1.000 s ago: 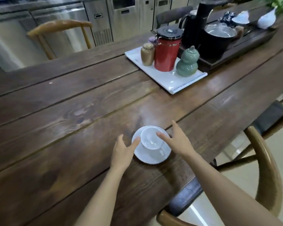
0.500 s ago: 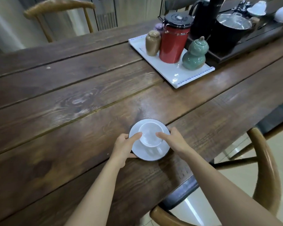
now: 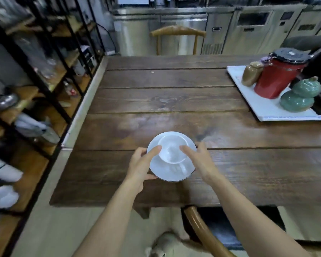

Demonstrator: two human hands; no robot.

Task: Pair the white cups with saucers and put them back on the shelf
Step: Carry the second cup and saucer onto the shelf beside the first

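Note:
A white cup sits on a white saucer, lifted a little above the wooden table. My left hand grips the saucer's left rim, thumb on top, fingers underneath. My right hand grips the right rim, its thumb lying along the cup's side. The cup's handle points toward me. The black-framed wooden shelf stands to the left, holding blurred white crockery low down.
A white tray at the right carries a red canister, a brown jar and a green gourd jar. A wooden chair stands below my right arm, another chair beyond the table. A floor gap separates table and shelf.
Both hands closed on the saucer's rims and raised it with the cup off the table. My view swung left, bringing the shelf into sight.

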